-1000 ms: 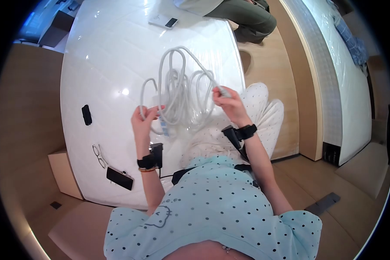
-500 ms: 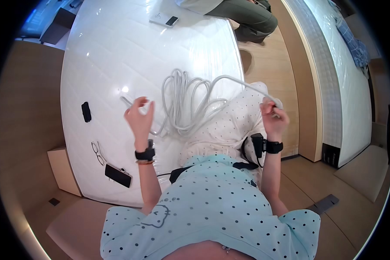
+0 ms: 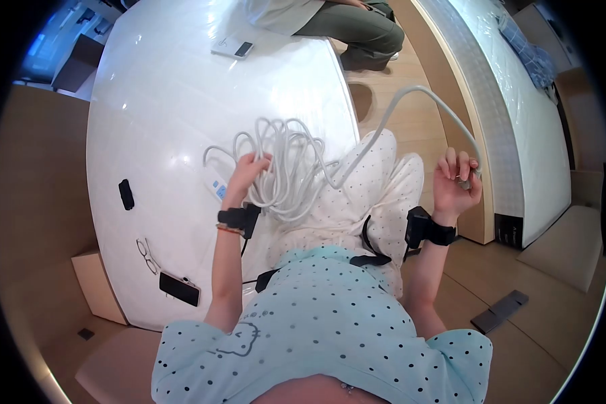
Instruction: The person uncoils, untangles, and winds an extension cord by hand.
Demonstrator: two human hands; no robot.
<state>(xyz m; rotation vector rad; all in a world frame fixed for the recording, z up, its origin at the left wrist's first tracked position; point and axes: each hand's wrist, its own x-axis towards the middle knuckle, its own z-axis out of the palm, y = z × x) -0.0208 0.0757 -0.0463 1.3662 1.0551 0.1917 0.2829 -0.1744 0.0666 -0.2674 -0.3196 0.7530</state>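
**One grey cable, two hands**

Nearest, one phone (image 3: 179,289) and one pair of glasses (image 3: 147,254) lie on the mattress (image 3: 155,121). Then, the left hand (image 3: 247,174) has bent fingers at the loops; how firmly, I cannot tell. The right hand (image 3: 458,185) pinches one cable end. The cable (image 3: 284,165) is pale and smooth, loosely looped on the mattress, with one high arc. Farther, one white device (image 3: 232,48) and one seated person (image 3: 357,34).

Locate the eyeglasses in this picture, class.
In the head view, the eyeglasses lie at lower left on the white mattress, next to the dark-screened phone.
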